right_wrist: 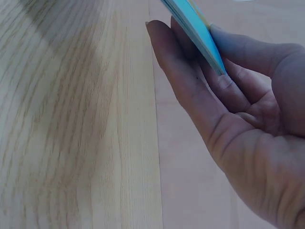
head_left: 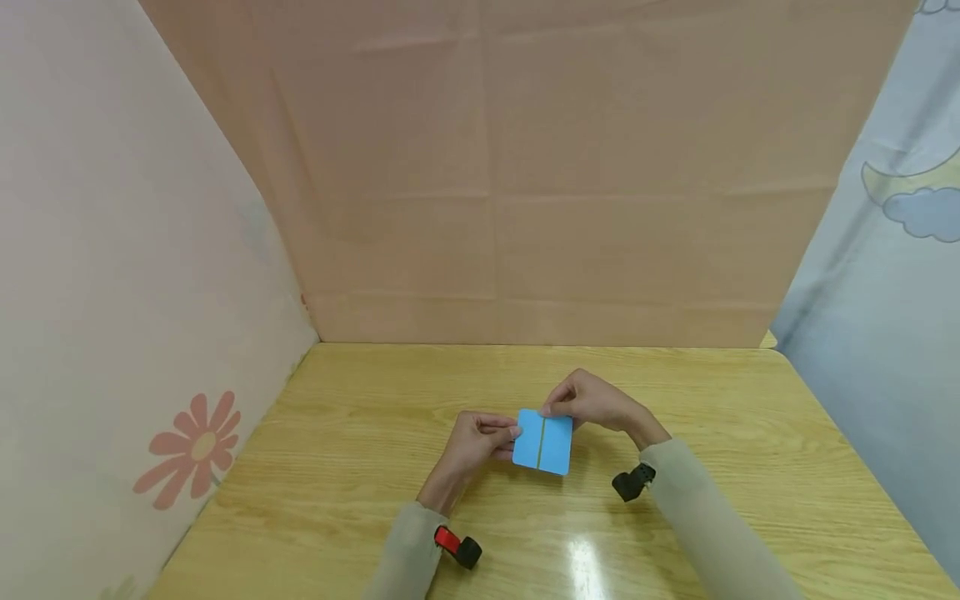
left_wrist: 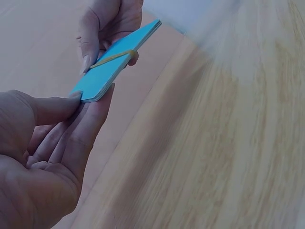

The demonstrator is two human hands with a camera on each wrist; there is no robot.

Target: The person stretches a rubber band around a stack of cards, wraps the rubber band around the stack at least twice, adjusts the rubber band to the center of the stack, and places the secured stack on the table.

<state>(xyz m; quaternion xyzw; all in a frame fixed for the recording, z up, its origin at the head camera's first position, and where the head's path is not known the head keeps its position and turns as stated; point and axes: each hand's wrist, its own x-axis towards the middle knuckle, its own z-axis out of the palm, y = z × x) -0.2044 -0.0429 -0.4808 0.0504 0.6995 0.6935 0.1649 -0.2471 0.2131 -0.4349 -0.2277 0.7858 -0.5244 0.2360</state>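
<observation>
Between my two hands is a thin stack of blue cards (head_left: 555, 447) with rounded corners, held above the table. A yellowish rubber band (left_wrist: 113, 58) runs round the middle of the stack. My left hand (head_left: 471, 442) pinches the stack's left edge, thumb on top and fingers beneath. At the far right edge, my right hand (head_left: 596, 400) pinches it, the thumb close to the band. In the right wrist view the layered side of the cards (right_wrist: 202, 40) shows between the thumb and the fingers (right_wrist: 178, 71).
Under the hands lies a light wood-grain table (head_left: 360, 467). A pinkish-tan cloth (head_left: 570, 183) hangs along its back edge. Pale patterned walls stand at both sides, the left one with a red flower (head_left: 202, 447). Each sleeve carries a small dark wrist camera (head_left: 469, 552).
</observation>
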